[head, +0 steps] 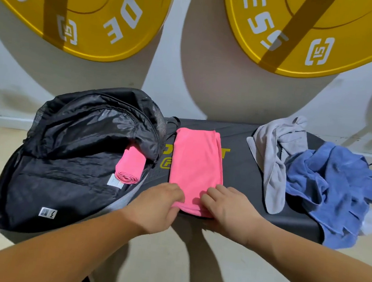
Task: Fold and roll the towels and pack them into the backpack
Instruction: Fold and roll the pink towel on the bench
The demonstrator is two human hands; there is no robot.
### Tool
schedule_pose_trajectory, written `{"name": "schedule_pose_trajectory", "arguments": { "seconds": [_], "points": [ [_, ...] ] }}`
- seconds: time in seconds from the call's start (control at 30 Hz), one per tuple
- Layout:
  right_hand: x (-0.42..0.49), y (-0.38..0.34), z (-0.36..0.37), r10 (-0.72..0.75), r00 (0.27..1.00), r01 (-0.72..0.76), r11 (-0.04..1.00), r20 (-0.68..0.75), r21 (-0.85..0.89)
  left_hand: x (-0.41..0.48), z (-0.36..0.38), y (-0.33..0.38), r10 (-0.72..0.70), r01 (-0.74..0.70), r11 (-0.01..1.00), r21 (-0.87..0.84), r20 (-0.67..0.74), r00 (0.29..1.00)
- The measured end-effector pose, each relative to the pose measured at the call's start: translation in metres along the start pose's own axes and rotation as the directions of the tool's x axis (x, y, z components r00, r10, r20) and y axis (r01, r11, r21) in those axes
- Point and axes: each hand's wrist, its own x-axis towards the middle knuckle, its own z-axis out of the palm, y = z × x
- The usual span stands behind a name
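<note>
Pink towel [197, 165], folded to a long narrow strip, lies lengthwise on the dark bench [241, 177], just right of the backpack. Its near end is under your hands: left hand [161, 204] and right hand [228, 206], side by side, both curl their fingers over that edge and grip it.

Step in hand, by my reading: starting the roll. Make your first turn tight and square to the strip's long edges. Keep both hands level so neither side runs ahead. Press down as you roll away from yourself, or the stacked layers showing along the right edge may slip apart.

Backpack [62, 161], black, lying open on the left. One rolled pink towel [128, 166] is already inside, against its right wall; leave room beside it.

Grey towel [272, 164] and blue towel [336, 192], both crumpled, touch each other at the right end of the bench; not yet folded.
</note>
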Motion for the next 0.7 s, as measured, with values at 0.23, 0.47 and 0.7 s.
{"name": "schedule_pose_trajectory", "arguments": {
  "seconds": [0.23,0.47,0.7],
  "points": [
    [-0.001,0.006,-0.009,0.124,0.992,-0.116,0.980,-0.041,0.160,-0.001,0.002,-0.008,-0.241,0.206,0.923,-0.325,-0.068,0.968],
    [0.001,0.005,-0.004,0.384,0.920,-0.365,0.763,0.079,0.533,0.006,0.006,-0.014,-0.411,0.367,0.848,-0.383,-0.036,0.911],
    [0.012,0.008,-0.012,0.608,0.721,-0.627,0.369,0.332,0.687,0.014,-0.004,-0.012,-0.400,0.365,0.897,-0.251,-0.108,0.910]
  ]
}}
